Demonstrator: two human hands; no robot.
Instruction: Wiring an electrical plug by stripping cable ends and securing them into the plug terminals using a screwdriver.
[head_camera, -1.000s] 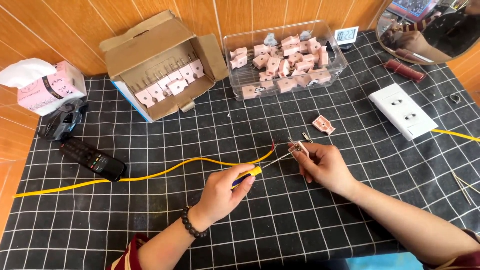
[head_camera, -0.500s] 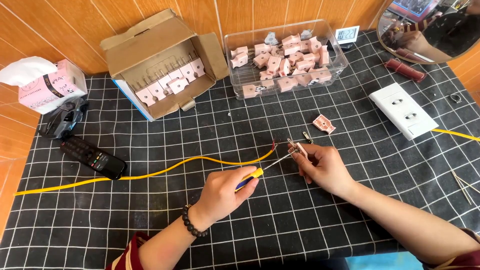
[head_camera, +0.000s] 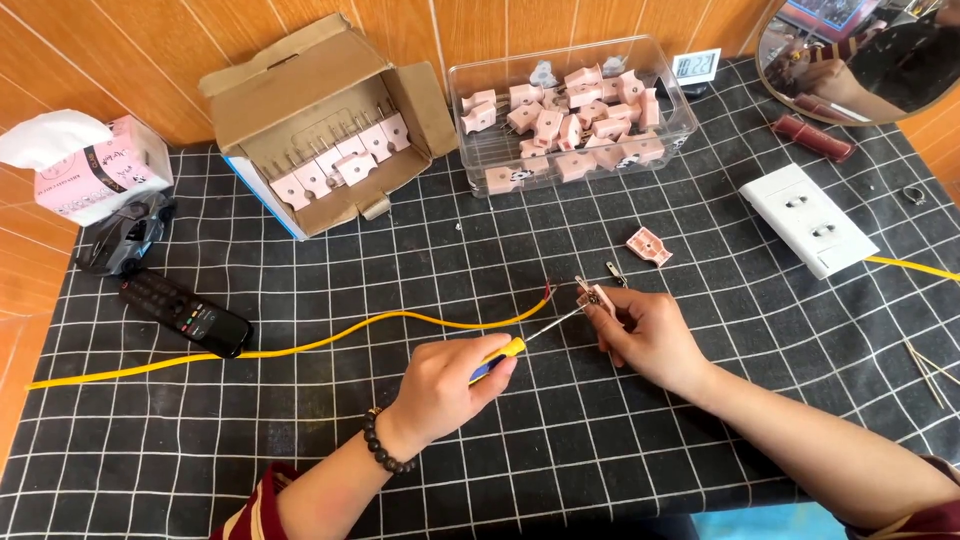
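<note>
My left hand (head_camera: 440, 385) grips a screwdriver (head_camera: 525, 338) with a yellow and blue handle, its tip set against a small pink plug (head_camera: 597, 297). My right hand (head_camera: 648, 335) pinches that plug by its body, metal prongs pointing up and away. A yellow cable (head_camera: 300, 345) lies across the mat, its bare red end just left of the plug. A loose pink plug half (head_camera: 649, 246) rests a little beyond my right hand.
At the back stand an open cardboard box (head_camera: 320, 120) of pink plugs and a clear plastic tub (head_camera: 570, 110) with several more. A white wall socket (head_camera: 808, 218), remote control (head_camera: 185, 312), toy car (head_camera: 128, 232), tissue box (head_camera: 85, 165) and round mirror (head_camera: 860, 55) surround the checked mat.
Both hands have shifted slightly, with the screwdriver still on the plug. The cable and the rest have not moved.
</note>
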